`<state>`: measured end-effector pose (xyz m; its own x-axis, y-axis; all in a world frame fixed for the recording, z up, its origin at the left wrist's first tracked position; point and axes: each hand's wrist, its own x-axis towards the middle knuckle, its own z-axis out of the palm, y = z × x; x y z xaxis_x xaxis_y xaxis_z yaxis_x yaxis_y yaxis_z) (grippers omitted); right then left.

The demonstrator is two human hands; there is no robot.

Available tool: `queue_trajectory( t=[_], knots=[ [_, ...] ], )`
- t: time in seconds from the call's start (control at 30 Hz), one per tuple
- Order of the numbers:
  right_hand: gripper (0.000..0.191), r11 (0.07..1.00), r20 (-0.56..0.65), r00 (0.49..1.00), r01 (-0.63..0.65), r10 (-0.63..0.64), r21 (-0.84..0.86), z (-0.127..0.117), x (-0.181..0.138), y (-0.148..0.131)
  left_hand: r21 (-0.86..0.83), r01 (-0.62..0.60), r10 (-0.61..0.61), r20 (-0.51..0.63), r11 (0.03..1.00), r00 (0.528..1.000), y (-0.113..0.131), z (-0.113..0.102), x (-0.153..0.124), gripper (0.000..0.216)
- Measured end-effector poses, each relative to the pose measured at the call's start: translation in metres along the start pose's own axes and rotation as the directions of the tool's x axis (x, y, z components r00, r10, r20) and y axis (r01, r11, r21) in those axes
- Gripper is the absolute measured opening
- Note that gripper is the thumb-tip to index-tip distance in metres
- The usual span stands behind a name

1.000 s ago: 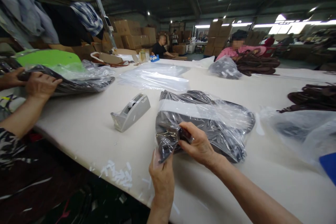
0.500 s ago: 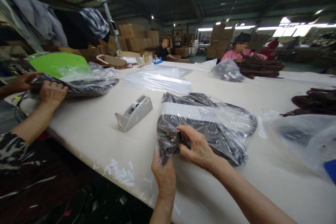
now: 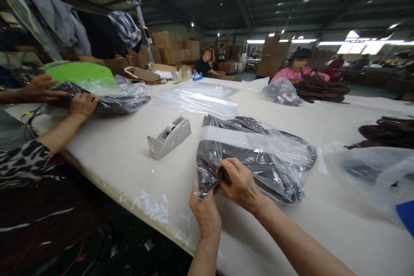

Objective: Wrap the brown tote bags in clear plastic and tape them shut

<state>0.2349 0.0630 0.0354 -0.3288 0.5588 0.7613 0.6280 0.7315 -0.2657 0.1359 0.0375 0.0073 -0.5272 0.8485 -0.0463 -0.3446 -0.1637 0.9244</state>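
Note:
A dark brown, leather-like item, probably a handbag, lies in a clear plastic bag point(image 3: 226, 151) on the table, with a white band across it. My left hand point(image 3: 207, 211) grips the near left corner of the plastic bag from below, its thumb on the bunched film. My right hand point(image 3: 241, 183) pinches the same corner from the right, with fingers and thumb closed on film and the dark material under it. The fingertips of both hands are partly hidden. Left of the plastic bag stands a grey tape dispenser point(image 3: 170, 137), apart from both hands.
White paper scraps point(image 3: 151, 207) litter the near table edge. Clear plastic sheets point(image 3: 197, 97) lie farther back. At left, a co-worker's hands point(image 3: 82, 104) handle another wrapped dark item. Brown straps point(image 3: 388, 131) and a translucent bag point(image 3: 371, 172) lie at right.
My hands have shifted slightly with the corner, and the dark material there is now more folded under the film. The co-worker's left hand has lifted and opened. The whole view has shifted a little.

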Motion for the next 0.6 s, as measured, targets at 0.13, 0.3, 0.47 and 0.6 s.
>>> queue_trajectory(
  t=[0.13, 0.3, 0.47, 0.6],
  knots=[
    [0.031, 0.999, -0.070, 0.997, -0.017, 0.014, -0.043, 0.008, -0.001, 0.000, -0.069, 0.035, -0.034, 0.003, 0.997, 0.999, -0.002, 0.005, -0.002, 0.031],
    [0.031, 0.992, 0.082, 0.992, -0.102, 0.097, 0.069, -0.005, 0.001, -0.003, -0.016, 0.009, -0.009, 0.044, 1.000, 0.999, -0.003, -0.008, -0.004, 0.033],
    [0.028, 0.971, 0.102, 0.980, -0.186, 0.172, 0.152, -0.015, 0.000, -0.005, -0.077, 0.113, -0.109, 0.064, 0.991, 0.992, 0.003, -0.013, -0.002, 0.032],
    [0.024, 0.993, -0.042, 0.996, -0.071, 0.075, 0.096, -0.005, -0.004, -0.005, -0.133, 0.169, -0.161, 0.071, 0.976, 0.984, 0.008, -0.003, -0.005, 0.033]
  ],
)
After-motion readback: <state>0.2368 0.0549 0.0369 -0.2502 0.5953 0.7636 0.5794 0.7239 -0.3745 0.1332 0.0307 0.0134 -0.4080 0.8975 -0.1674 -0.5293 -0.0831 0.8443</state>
